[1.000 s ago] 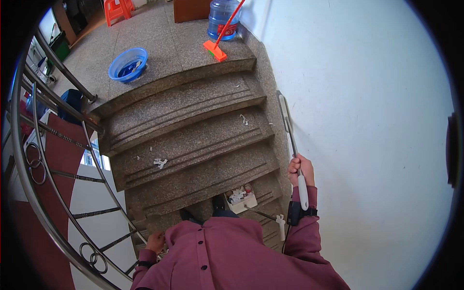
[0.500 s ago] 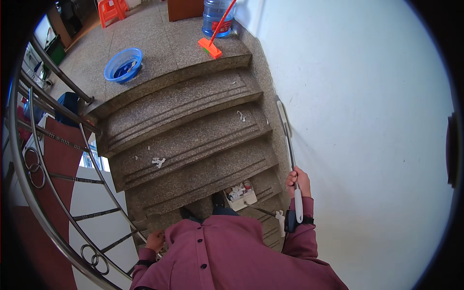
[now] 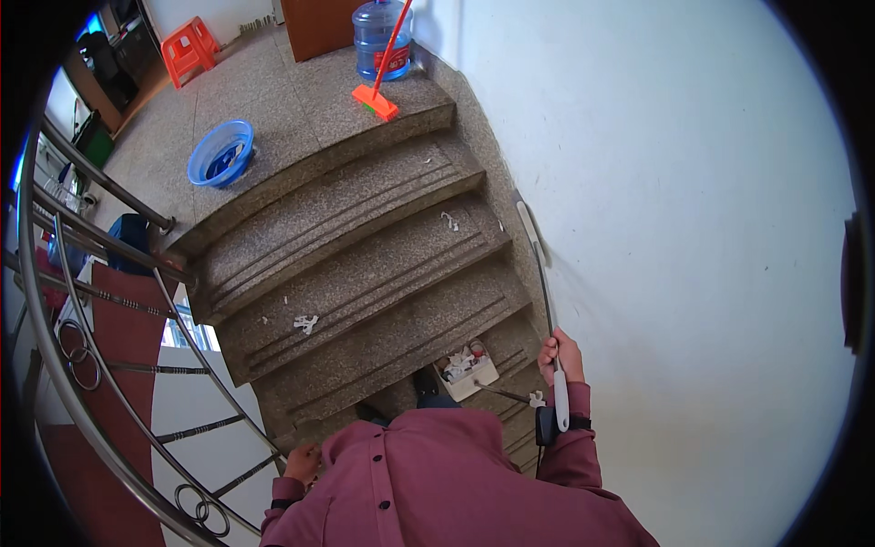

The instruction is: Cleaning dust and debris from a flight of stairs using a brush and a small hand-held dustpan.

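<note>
My right hand [image 3: 562,356] is closed round a long-handled broom or brush with a grey shaft and a white grip [image 3: 561,401]. Its narrow white head [image 3: 529,224] lies along the stone skirting at the foot of the wall. Low at my left side, beside the stair railing, my left hand [image 3: 303,463] has curled fingers; my shirt partly hides them, and what they hold, if anything, is out of sight. By my feet, a white box-shaped dustpan [image 3: 473,380] holds paper scraps, and its dark handle [image 3: 501,394] points right. White scraps [image 3: 306,324] lie on a step above.
Speckled stone steps [image 3: 365,305] climb to a landing, with a metal railing [image 3: 137,242] left and a white wall [image 3: 674,228] right. On the landing are a blue basin [image 3: 202,170], an orange stool [image 3: 188,53], a blue water jug [image 3: 365,36] and an orange broom [image 3: 375,102].
The view has tilted, so the steps and landing sit lower in the picture and the landing shows more. My right hand keeps its hold on the brush; the left hand appears slightly higher.
</note>
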`<control>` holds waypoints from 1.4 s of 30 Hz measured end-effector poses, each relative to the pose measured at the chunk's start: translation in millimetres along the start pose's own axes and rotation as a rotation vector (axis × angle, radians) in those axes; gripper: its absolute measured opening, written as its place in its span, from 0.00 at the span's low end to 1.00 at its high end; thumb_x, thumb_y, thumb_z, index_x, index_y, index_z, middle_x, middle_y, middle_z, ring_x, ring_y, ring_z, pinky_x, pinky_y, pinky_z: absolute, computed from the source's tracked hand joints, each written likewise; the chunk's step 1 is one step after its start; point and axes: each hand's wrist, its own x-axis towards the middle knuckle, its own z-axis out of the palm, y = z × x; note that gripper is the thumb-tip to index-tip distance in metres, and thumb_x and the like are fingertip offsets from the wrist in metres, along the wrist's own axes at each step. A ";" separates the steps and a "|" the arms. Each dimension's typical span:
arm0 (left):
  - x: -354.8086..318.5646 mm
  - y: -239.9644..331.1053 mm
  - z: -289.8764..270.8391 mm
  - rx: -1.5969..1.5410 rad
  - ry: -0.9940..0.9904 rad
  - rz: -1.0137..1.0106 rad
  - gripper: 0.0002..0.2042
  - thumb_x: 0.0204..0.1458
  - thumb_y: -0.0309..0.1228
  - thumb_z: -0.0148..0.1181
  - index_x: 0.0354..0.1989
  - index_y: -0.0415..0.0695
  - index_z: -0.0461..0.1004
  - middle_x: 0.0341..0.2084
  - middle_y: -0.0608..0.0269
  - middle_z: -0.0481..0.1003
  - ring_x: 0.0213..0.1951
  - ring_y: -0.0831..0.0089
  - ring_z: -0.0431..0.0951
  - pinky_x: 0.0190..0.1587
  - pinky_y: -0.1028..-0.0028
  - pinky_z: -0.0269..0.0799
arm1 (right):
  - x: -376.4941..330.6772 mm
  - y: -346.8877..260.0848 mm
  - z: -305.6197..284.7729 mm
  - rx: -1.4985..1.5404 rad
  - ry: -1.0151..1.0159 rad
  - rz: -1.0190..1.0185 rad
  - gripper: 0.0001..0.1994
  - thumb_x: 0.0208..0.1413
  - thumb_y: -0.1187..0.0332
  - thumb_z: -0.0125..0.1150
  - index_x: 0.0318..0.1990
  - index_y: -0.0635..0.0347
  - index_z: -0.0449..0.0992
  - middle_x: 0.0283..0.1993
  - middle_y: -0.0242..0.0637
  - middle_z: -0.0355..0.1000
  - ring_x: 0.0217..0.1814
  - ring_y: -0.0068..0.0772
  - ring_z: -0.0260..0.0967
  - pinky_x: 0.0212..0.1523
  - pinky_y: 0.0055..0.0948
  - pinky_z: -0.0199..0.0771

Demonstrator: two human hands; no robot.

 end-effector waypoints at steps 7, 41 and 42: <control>0.8 3.4 -1.0 0.022 0.025 0.050 0.19 0.60 0.40 0.54 0.50 0.38 0.77 0.31 0.56 0.80 0.31 0.69 0.80 0.29 0.68 0.75 | -5.7 3.8 -25.2 0.000 -0.016 0.030 0.07 0.69 0.63 0.50 0.37 0.49 0.63 0.23 0.25 0.64 0.16 0.17 0.57 0.16 0.23 0.60; 48.8 26.8 -19.5 0.241 -0.031 0.278 0.12 0.58 0.35 0.54 0.31 0.37 0.76 0.21 0.57 0.77 0.24 0.69 0.78 0.28 0.67 0.71 | -83.1 6.3 -56.0 0.158 0.166 0.165 0.17 0.68 0.62 0.49 0.23 0.47 0.63 0.14 0.21 0.57 0.13 0.19 0.53 0.15 0.23 0.57; 46.8 29.6 -19.4 0.179 -0.042 0.240 0.12 0.57 0.35 0.54 0.31 0.37 0.76 0.21 0.58 0.77 0.23 0.70 0.77 0.27 0.67 0.71 | -77.4 9.1 -54.8 0.220 0.120 0.150 0.15 0.67 0.64 0.49 0.25 0.49 0.63 0.17 0.23 0.59 0.15 0.19 0.55 0.16 0.23 0.59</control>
